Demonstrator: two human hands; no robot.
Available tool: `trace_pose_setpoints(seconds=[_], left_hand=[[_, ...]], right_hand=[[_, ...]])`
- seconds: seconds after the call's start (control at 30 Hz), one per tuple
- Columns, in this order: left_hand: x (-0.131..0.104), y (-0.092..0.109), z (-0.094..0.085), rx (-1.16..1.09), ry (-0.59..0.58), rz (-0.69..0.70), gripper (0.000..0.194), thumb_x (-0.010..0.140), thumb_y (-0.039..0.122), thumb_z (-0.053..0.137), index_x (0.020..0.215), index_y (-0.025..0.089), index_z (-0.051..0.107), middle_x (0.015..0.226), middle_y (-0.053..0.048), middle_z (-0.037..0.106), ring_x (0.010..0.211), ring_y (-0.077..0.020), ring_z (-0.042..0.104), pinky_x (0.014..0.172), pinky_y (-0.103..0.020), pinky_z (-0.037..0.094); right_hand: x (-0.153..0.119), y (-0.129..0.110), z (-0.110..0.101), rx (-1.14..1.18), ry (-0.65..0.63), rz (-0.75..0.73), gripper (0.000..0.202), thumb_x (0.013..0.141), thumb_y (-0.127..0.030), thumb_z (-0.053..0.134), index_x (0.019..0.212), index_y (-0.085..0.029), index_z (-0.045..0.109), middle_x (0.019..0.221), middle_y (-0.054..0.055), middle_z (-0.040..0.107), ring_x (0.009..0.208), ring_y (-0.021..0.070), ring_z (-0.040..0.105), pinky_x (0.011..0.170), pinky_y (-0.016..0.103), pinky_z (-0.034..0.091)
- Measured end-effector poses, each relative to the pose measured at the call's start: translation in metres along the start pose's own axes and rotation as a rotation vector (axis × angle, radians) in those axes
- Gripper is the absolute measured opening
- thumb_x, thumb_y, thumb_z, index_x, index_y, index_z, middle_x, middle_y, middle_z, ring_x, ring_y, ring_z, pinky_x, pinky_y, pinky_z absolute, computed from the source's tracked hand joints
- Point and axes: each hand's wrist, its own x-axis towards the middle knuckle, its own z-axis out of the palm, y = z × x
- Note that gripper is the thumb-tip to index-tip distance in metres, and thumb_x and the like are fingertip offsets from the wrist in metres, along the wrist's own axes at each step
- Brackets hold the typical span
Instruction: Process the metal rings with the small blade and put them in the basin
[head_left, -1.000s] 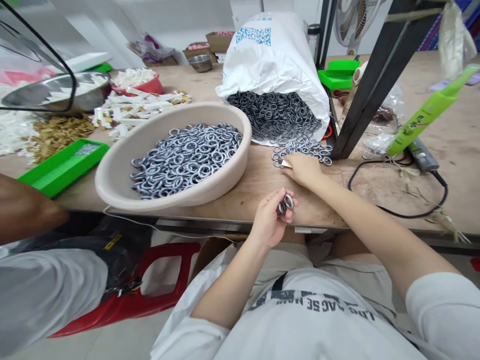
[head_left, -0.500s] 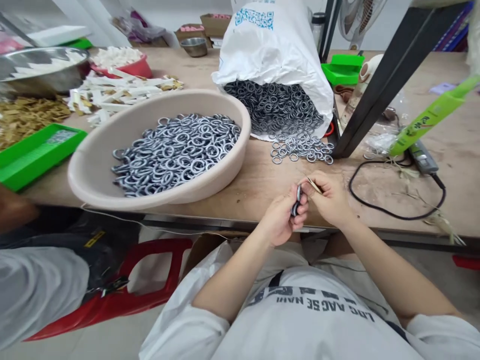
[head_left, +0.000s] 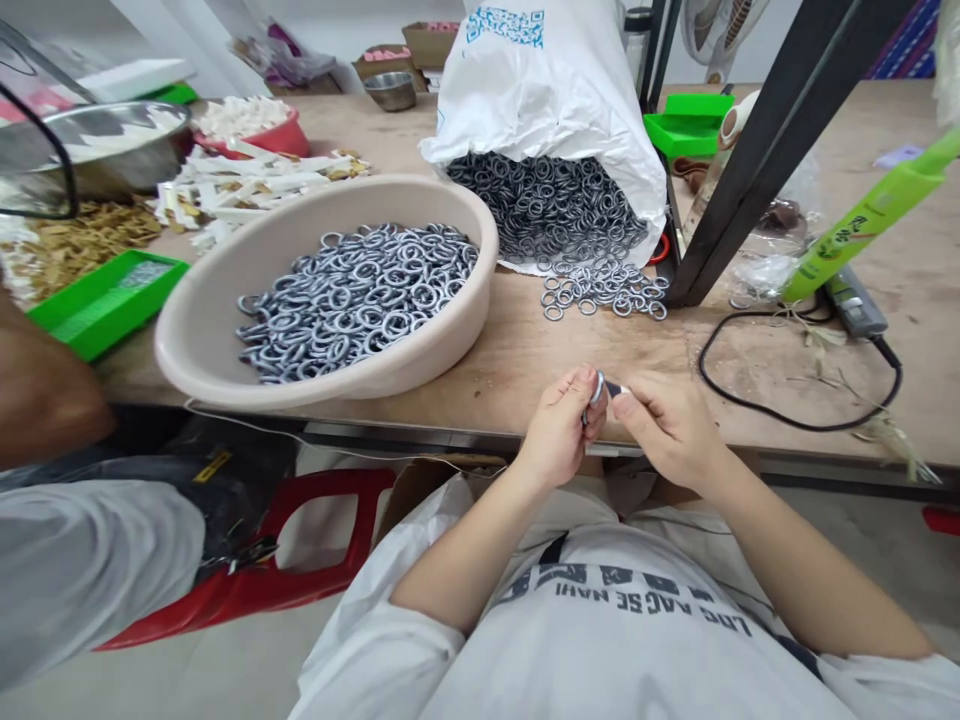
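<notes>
My left hand (head_left: 561, 428) is closed at the table's front edge, its fingers pinching a grey ring (head_left: 598, 388). Part of that ring is hidden behind the fingertips. Close beside it, my right hand (head_left: 675, 425) is closed on a small dark flat piece (head_left: 614, 389). Its tip reaches the ring; its kind is unclear because the fingers cover most of it. Beyond my hands lies a loose pile of grey rings (head_left: 600, 290), spilling from a white sack (head_left: 547, 90). To the left, a wide beige basin (head_left: 202, 330) holds many similar rings.
A dark metal post (head_left: 757, 170) rises right of the sack. Near it are a black cable (head_left: 705, 375) and a bright green package (head_left: 862, 230). Green trays (head_left: 75, 335), a red bowl (head_left: 289, 135) and white strips (head_left: 240, 190) lie left. Another person's arm (head_left: 45, 390) is at far left.
The piece in my right hand was a thin pale pointed shape; now a dark flat side shows against the ring. My right hand has turned. The view has shifted slightly.
</notes>
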Motion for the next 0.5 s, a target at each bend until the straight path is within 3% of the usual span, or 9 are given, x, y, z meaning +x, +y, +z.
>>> trace_pose_setpoints(seconds=[0.3,0.5], left_hand=[[-0.003,-0.004,0.001,0.014,0.04,-0.027,0.047,0.079,0.058,0.071,0.072,0.019,0.047,0.053,0.008,0.036,0.042,-0.0044,0.029,0.039,-0.017,0.022],[-0.015,-0.003,-0.001,0.113,-0.191,-0.022,0.048,0.085,0.057,0.064,0.065,0.017,0.047,0.052,0.005,0.039,0.043,-0.0052,0.034,0.042,-0.019,0.027]], right_hand=[[-0.008,-0.008,0.005,-0.219,0.011,-0.085,0.041,0.099,-0.043,0.047,0.064,-0.021,0.046,0.063,0.0,0.049,0.059,0.0131,0.041,0.059,0.031,0.026],[0.015,0.042,-0.004,-0.155,0.042,0.214,0.054,0.101,-0.056,0.035,0.065,-0.021,0.055,0.06,0.001,0.057,0.06,0.0158,0.053,0.058,0.028,0.031]])
